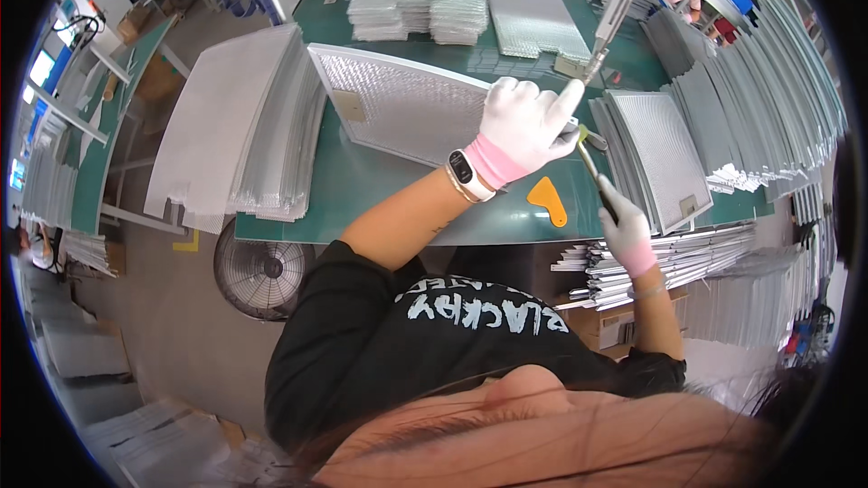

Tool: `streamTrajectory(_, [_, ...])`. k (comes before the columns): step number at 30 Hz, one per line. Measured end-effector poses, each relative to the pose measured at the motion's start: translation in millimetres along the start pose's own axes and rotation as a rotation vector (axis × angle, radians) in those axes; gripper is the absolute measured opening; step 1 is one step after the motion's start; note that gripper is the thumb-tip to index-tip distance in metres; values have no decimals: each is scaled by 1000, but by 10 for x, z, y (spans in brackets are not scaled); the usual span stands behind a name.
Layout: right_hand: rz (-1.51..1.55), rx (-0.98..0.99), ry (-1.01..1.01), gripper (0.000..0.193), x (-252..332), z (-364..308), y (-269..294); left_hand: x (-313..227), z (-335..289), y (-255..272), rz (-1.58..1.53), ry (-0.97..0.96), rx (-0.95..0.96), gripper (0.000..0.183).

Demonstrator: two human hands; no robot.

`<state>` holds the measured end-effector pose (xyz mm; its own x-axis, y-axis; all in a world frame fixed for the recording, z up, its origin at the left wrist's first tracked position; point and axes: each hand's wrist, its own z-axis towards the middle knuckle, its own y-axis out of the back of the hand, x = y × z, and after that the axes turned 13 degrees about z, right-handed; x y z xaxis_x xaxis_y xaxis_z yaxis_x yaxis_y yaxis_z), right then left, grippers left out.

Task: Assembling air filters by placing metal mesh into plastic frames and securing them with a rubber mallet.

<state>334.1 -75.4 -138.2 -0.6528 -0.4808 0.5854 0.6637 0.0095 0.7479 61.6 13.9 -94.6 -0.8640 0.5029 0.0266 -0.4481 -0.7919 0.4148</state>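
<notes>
A silvery framed mesh panel stands tilted on its edge on the green table. My left hand, in a white glove with a pink cuff, is closed round the panel's right end; its fingertips are partly hidden. In my gloved right hand is a slim-handled hammer, held with its head up. The small head sits beside the panel's right end, just below my left hand; whether they touch I cannot tell. An orange plastic scraper lies on the table between my hands.
Mesh panels stand in stacks at left and right. More panels lie piled at the back. A metal tool arm hangs over the table's far right. Frame strips lie below the right edge; a floor fan stands at left.
</notes>
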Motion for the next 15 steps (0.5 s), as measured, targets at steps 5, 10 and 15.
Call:
streamTrajectory(5, [-355,202,-265,62,-692,20,-432,-32,-58,58,43,-29,-110,56])
streamTrajectory(10, [-332,206,-332,60,-748,309,-526,-52,-110,140,14,-69,-101,49])
streamTrajectory(15, [-220,98,-144,49,-575,722,-493,-32,-158,114,13,-64,-173,48])
